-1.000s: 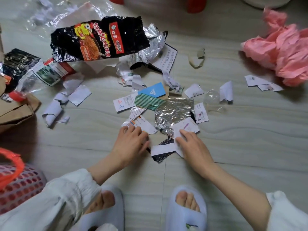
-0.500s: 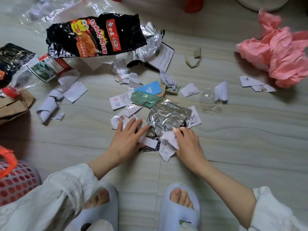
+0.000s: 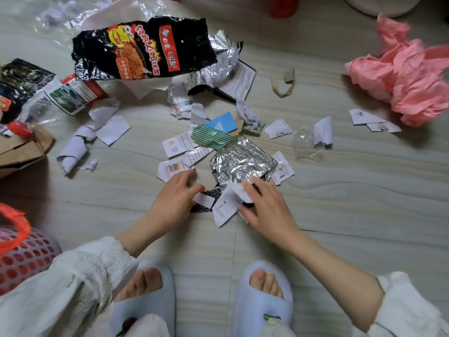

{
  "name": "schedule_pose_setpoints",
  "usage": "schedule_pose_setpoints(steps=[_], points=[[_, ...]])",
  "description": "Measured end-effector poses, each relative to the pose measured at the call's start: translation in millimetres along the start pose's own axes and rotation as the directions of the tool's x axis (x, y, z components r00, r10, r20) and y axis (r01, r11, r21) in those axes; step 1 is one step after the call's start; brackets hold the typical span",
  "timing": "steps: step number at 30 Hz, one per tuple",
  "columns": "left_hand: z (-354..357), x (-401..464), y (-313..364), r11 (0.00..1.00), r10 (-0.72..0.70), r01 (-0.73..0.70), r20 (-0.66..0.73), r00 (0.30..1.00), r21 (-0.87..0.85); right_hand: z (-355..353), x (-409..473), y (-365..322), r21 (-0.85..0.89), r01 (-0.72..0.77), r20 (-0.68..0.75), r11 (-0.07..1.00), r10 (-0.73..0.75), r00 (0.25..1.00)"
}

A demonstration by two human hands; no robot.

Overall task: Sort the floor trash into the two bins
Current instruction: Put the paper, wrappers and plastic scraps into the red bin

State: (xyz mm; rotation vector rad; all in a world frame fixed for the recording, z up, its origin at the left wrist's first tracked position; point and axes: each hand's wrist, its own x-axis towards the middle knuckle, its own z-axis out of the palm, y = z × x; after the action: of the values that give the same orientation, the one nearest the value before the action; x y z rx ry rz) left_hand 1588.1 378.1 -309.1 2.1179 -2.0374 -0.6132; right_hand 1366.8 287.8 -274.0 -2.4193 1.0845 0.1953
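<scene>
left grip (image 3: 178,195) curled, right grip (image 3: 264,205) curled

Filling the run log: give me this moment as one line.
phase: gathering scraps | left hand: pinches paper scrap | right hand: grips paper scraps | foil wrapper: on floor | nothing binned

Floor (image 3: 340,215) – pale wood-grain boards, smooth, matt. Silver wrapper (image 3: 243,161) at centre: crinkled metallic foil, shiny. Noodle bag (image 3: 143,49) at 11 o'clock: glossy black printed plastic film, foil lining showing at torn edge. Paper scraps (image 3: 111,130) around: matt white, torn, some curled. Pink bag (image 3: 408,81) at 2 o'clock – thin crumpled plastic, soft sheen. Brown bag (image 3: 21,152) at 9 o'clock: matt kraft paper. Basket (image 3: 24,259) at 8 o'clock: perforated pink plastic. Slippers (image 3: 262,310) at 6 o'clock: matt pale-blue foam. Sleeve (image 3: 73,276): crinkled white cloth.
</scene>
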Motion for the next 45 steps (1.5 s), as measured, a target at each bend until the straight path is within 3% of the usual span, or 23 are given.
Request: schedule_pose_setpoints(steps=[3, 8, 12, 16, 22, 25, 28, 32, 37, 43, 45], points=[[-2, -5, 1, 0.999, -0.005, 0.005, 0.007, 1.0, -0.033, 12, -1, -19, -0.008, 0.022, 0.179, 1.0, -0.02, 0.984], [-1, -9, 5, 0.99, -0.14, 0.141, -0.039, 0.989, 0.019, 15, 14, -31, 0.046, -0.036, 0.079, 0.998, 0.032, 0.996], [0, -8, 13, 0.955, -0.291, 0.293, -0.032, 0.956, 0.056, 17, 20, -38, 0.127, -0.208, 0.16, 0.97, 0.187, 0.969], [0, -1, 19, 0.945, -0.306, 0.299, 0.035, 0.951, 0.132, 19, 21, -41, 0.155, -0.263, 0.229, 0.952, 0.224, 0.947], [-6, -11, 11, 0.982, -0.183, 0.183, -0.008, 0.983, 0.047, 12, 11, -24, 0.041, -0.212, 0.1, 0.976, 0.208, 0.973], [-18, -11, 3, 0.967, -0.202, 0.203, 0.028, 0.979, -0.152, 5, 11, -15, 0.113, -0.231, -0.033, 0.966, 0.236, 0.971], [-22, -9, -6, 0.946, -0.222, 0.231, 0.067, 0.973, -0.228, 1, 20, -11, 0.216, -0.26, -0.098, 0.941, 0.286, 0.953], [-25, -7, -20, 0.961, -0.239, 0.236, -0.004, 0.971, -0.142, 3, 22, -10, 0.267, -0.266, -0.067, 0.926, 0.293, 0.954], [-29, -1, -31, 0.94, -0.325, 0.328, 0.044, 0.945, -0.097, 5, 11, 2, 0.221, -0.302, -0.027, 0.927, 0.315, 0.949], [-21, -5, -19, 0.899, -0.425, 0.422, -0.003, 0.905, -0.119, -12, 19, 31, 0.219, -0.477, -0.084, 0.851, 0.503, 0.86], [-22, -7, -17, 0.898, -0.426, 0.418, -0.035, 0.904, -0.139, -17, 30, 36, 0.244, -0.528, -0.044, 0.813, 0.554, 0.832]])
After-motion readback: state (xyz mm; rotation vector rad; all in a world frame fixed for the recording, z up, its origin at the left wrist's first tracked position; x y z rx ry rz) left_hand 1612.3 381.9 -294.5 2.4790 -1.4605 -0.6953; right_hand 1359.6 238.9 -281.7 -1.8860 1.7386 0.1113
